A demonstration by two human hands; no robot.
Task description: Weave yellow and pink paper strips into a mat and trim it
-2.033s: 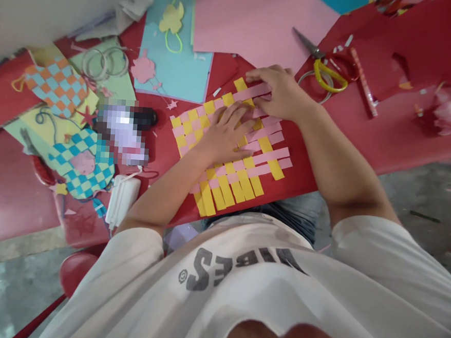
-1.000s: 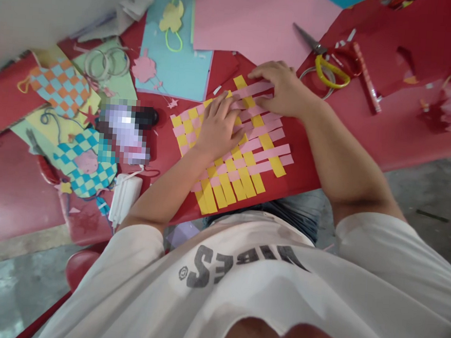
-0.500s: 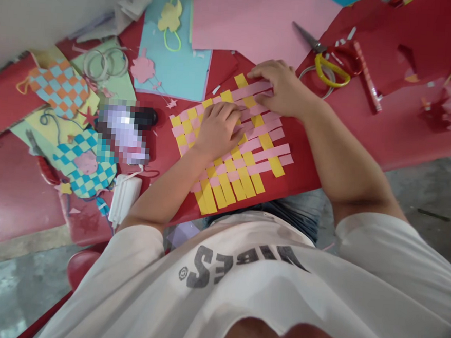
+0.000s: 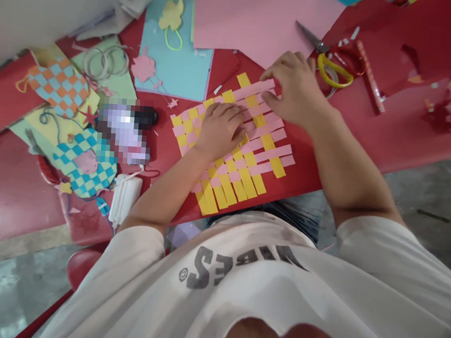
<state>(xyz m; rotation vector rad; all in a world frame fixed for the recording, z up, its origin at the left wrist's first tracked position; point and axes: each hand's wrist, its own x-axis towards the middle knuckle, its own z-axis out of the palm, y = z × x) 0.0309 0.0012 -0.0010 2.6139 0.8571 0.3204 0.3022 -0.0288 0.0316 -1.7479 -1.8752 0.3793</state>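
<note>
A woven mat of yellow and pink paper strips lies on a red paper sheet. My left hand presses on the weave's left part, its fingers closed together and curled. My right hand arches over the upper right of the mat, its fingers slightly apart. Its thumb and fingertips are at the ends of the pink paper strips. Both hands hide part of the weave.
Yellow-handled scissors lie beyond my right hand, near a pink-striped stick. A large pink sheet and a blue sheet lie ahead. Checkered paper crafts, a blurred object and a white object lie left.
My right hand has shifted up and to the right along the pink strips, its fingers lifting. My left hand has drawn its fingers closer together on the weave.
</note>
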